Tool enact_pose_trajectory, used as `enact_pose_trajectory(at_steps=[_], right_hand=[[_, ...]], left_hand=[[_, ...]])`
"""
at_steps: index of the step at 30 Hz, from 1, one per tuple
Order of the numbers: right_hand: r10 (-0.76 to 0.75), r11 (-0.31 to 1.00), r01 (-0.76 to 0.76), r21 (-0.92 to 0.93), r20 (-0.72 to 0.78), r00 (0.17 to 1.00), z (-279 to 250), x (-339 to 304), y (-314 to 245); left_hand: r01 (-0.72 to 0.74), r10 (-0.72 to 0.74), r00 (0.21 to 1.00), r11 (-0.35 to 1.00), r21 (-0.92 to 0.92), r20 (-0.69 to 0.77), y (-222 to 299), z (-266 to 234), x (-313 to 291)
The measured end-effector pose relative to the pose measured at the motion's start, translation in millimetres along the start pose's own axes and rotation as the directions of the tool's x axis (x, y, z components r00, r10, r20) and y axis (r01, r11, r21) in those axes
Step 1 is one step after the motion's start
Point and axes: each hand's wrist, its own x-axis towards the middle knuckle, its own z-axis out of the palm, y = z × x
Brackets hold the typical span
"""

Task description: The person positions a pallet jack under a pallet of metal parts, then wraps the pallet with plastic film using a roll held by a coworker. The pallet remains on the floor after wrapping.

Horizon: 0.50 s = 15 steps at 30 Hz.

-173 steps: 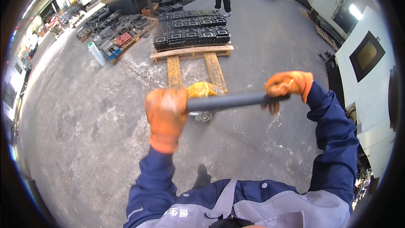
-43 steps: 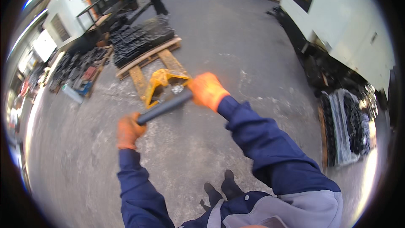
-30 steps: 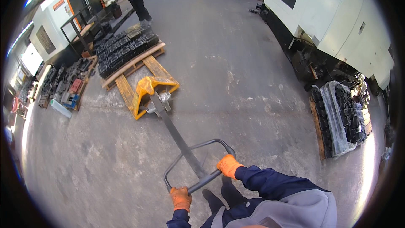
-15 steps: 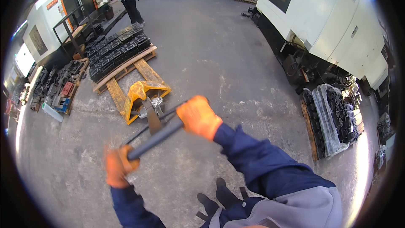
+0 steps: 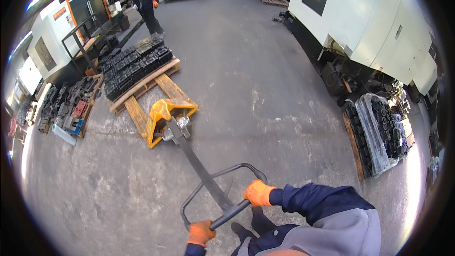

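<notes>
My left hand [image 5: 201,233], in an orange glove, is wrapped round the left end of the pallet jack handle's [image 5: 230,214] crossbar. At the right end of the same bar, my right hand [image 5: 259,193], also gloved in orange, grips near the corner of the loop. From the handle a dark shaft [image 5: 201,170] runs up and left to the yellow pallet jack [image 5: 161,109]. Its two forks reach under a wooden pallet [image 5: 145,84] stacked with rows of black metal castings [image 5: 137,64]. The handle is tilted low, close to my body.
A co-worker [image 5: 145,2] stands beyond the loaded pallet. Left of it lies another pallet of mixed metal parts [image 5: 78,97], with a pale roll [image 5: 64,134] on the floor. To the right are a large white machine [image 5: 360,19] and a pallet of film-wrapped black parts [image 5: 377,135].
Both hands have pulled the handle down and toward my body, so its shaft now lies lower. The loaded pallet and yellow jack appear slightly shifted in view. Both hands keep their grip.
</notes>
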Motion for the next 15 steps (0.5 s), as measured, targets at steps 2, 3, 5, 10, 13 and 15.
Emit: enact_pose_trajectory(at_steps=[2,3,5,10,13,15], right_hand=[[-0.045,0.996,0.038,-0.079,-0.087,0.995,-74.2,7.7,8.1],[-0.082,0.987,0.056,-0.148,-0.177,0.981,-110.3,12.5,10.6],[-0.114,0.975,0.029,-0.22,-0.381,0.918,-169.1,26.9,14.2],[0.003,0.999,-0.028,-0.039,-0.521,0.853,-138.1,8.0,0.1],[0.038,0.999,-0.03,0.024,-0.439,0.898,-27.7,-18.2,-10.2],[0.06,0.998,-0.054,0.033,-0.224,0.973,40.5,-17.3,-9.4]], left_hand=[[-0.067,0.066,0.988,0.998,-0.003,-0.143,-18.1,-77.2,-18.8],[-0.112,0.103,0.967,0.993,-0.025,-0.235,-25.8,-117.8,-24.6],[-0.185,0.123,0.919,0.973,-0.135,-0.375,-43.4,-188.2,-34.0],[-0.158,0.102,0.892,0.983,-0.093,-0.439,-20.3,-159.1,-42.4],[-0.092,0.071,0.946,0.994,-0.055,-0.316,3.2,-47.4,-34.0],[-0.099,0.062,0.949,0.989,-0.108,-0.308,15.5,28.7,-17.8]])
